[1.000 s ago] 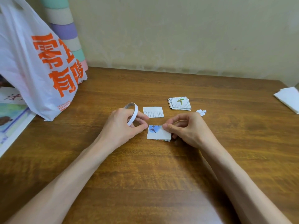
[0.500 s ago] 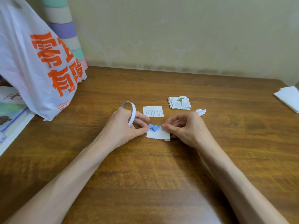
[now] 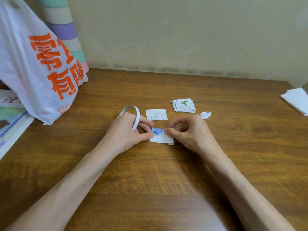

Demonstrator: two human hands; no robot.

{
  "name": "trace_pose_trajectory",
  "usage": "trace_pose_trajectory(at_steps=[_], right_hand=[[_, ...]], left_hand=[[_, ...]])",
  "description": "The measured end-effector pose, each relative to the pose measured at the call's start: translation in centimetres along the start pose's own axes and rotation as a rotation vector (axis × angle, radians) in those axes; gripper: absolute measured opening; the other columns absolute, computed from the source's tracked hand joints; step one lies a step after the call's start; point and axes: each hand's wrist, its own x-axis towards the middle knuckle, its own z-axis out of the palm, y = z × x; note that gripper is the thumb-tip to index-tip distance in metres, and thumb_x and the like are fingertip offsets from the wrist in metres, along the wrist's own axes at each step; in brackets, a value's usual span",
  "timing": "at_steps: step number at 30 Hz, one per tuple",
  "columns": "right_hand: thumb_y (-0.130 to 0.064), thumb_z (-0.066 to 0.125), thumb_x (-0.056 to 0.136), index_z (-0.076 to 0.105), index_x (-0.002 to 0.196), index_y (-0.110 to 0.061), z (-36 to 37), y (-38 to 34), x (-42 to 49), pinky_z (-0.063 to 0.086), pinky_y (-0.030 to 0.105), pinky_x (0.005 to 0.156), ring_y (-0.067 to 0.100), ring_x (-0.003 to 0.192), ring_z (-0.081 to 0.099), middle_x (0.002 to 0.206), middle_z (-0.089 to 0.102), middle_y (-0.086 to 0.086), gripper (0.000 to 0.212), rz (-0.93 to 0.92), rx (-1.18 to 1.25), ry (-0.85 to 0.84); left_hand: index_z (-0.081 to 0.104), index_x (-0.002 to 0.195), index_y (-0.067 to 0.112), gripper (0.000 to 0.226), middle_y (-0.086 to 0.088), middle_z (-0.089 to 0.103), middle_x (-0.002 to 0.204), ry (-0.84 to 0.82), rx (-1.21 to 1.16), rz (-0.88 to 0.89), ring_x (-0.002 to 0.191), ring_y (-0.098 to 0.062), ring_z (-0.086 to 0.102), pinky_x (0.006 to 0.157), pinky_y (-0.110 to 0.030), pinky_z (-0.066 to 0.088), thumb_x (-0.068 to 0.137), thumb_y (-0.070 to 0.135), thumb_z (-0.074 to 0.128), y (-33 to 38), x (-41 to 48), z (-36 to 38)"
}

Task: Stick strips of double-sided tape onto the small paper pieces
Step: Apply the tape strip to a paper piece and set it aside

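Closer now, left hand (image 3: pixel 126 131) grips tape ring (image 3: pixel 137 116), right hand (image 3: pixel 189 133) pinches paper (image 3: pixel 159 138) on table (image 3: pixel 166 180).

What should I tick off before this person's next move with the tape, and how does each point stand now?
1. Tape roll gripped in the left hand: ok.
2. Blue-printed paper piece lying flat on the table between the two hands: ok.
3. Right hand pinching that piece at its right edge: ok.
4. Tape strip laid straight along the piece: cannot tell, the fingertips hide it.
5. More pieces within reach: ok. A single printed piece and a stack lie just beyond the hands.
6. White scraps kept apart from the piece being worked: ok.
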Motion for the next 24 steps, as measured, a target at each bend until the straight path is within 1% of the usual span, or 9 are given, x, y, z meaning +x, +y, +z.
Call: trace_pose_trajectory(at_steps=[3, 5, 8, 10, 12, 15, 19, 22, 24], right_hand=[[-0.053, 0.083, 0.08, 0.073, 0.087, -0.033, 0.7, 0.1, -0.3, 0.056, 0.038, 0.074, 0.015, 0.079, 0.067, 0.066, 0.069, -0.012, 0.024, -0.055, -0.109, 0.056], [-0.061, 0.081, 0.079, 0.07, 0.093, -0.034, 1.1, -0.2, -0.6, 0.053, 0.036, 0.074, 0.014, 0.083, 0.064, 0.07, 0.065, -0.013, 0.032, -0.083, -0.182, 0.084], [-0.071, 0.075, 0.079, 0.064, 0.103, -0.036, 1.4, -0.9, -0.9, 0.048, 0.036, 0.074, 0.014, 0.09, 0.06, 0.085, 0.062, -0.014, 0.043, -0.081, -0.275, 0.107], [-0.074, 0.072, 0.08, 0.06, 0.107, -0.036, 1.8, -1.2, -1.1, 0.044, 0.035, 0.073, 0.015, 0.093, 0.059, 0.091, 0.058, -0.014, 0.048, -0.077, -0.32, 0.122], [-0.074, 0.07, 0.08, 0.057, 0.109, -0.036, 2.0, -1.4, -1.2, 0.04, 0.035, 0.072, 0.016, 0.091, 0.057, 0.093, 0.056, -0.014, 0.05, -0.075, -0.336, 0.131], [-0.068, 0.072, 0.084, 0.054, 0.112, -0.037, 1.7, -1.3, -1.0, 0.039, 0.036, 0.073, 0.015, 0.09, 0.055, 0.094, 0.055, -0.014, 0.046, -0.077, -0.295, 0.084], [-0.047, 0.08, 0.086, 0.049, 0.108, -0.037, 1.0, -0.2, -0.3, 0.042, 0.034, 0.072, 0.013, 0.086, 0.056, 0.088, 0.058, -0.012, 0.039, -0.106, -0.188, 0.028], [-0.031, 0.082, 0.087, 0.053, 0.107, -0.035, 0.3, 0.6, 0.3, 0.044, 0.032, 0.076, 0.016, 0.084, 0.055, 0.09, 0.056, -0.01, 0.035, -0.081, -0.12, -0.016], [-0.029, 0.08, 0.088, 0.058, 0.104, -0.034, 0.0, 0.8, 0.4, 0.044, 0.031, 0.079, 0.014, 0.082, 0.053, 0.093, 0.055, -0.01, 0.028, -0.096, -0.131, -0.048]], left_hand=[[0.077, 0.108, 0.038, 0.026, 0.025, 0.074, 0.081, -0.023, 0.015, -0.004, 0.063, -0.002, 0.07, 0.081, -0.035, 0.063, 0.084, 0.035, 0.086, 0.0, 0.2, -0.1], [0.077, 0.109, 0.037, 0.025, 0.022, 0.075, 0.08, -0.04, 0.014, -0.01, 0.062, -0.002, 0.068, 0.079, -0.034, 0.062, 0.085, 0.037, 0.085, -0.1, 0.4, -0.2], [0.077, 0.106, 0.038, 0.024, 0.019, 0.075, 0.077, -0.055, 0.009, -0.001, 0.055, 0.001, 0.063, 0.078, -0.036, 0.06, 0.083, 0.042, 0.085, -0.1, 0.5, -0.1], [0.077, 0.105, 0.04, 0.025, 0.019, 0.074, 0.076, -0.065, 0.021, 0.006, 0.053, 0.002, 0.06, 0.077, -0.036, 0.058, 0.082, 0.046, 0.086, -0.1, 0.6, -0.1], [0.076, 0.107, 0.041, 0.027, 0.019, 0.073, 0.076, -0.08, 0.032, 0.009, 0.053, 0.001, 0.059, 0.077, -0.036, 0.057, 0.083, 0.046, 0.085, -0.1, 0.7, -0.1], [0.075, 0.107, 0.042, 0.026, 0.018, 0.073, 0.075, -0.089, 0.043, 0.017, 0.052, 0.0, 0.057, 0.076, -0.035, 0.056, 0.083, 0.045, 0.086, -0.1, 0.9, -0.2], [0.075, 0.104, 0.043, 0.023, 0.02, 0.072, 0.075, -0.096, 0.055, 0.002, 0.053, 0.0, 0.057, 0.076, -0.035, 0.056, 0.083, 0.043, 0.086, -0.1, 1.0, -0.3], [0.075, 0.103, 0.042, 0.024, 0.019, 0.072, 0.077, -0.097, 0.035, -0.007, 0.052, 0.001, 0.057, 0.075, -0.036, 0.057, 0.082, 0.043, 0.087, -0.2, 0.9, -0.2], [0.075, 0.103, 0.042, 0.024, 0.019, 0.072, 0.077, -0.095, 0.036, -0.01, 0.051, 0.001, 0.056, 0.074, -0.035, 0.056, 0.082, 0.043, 0.087, -0.2, 0.9, -0.2]])
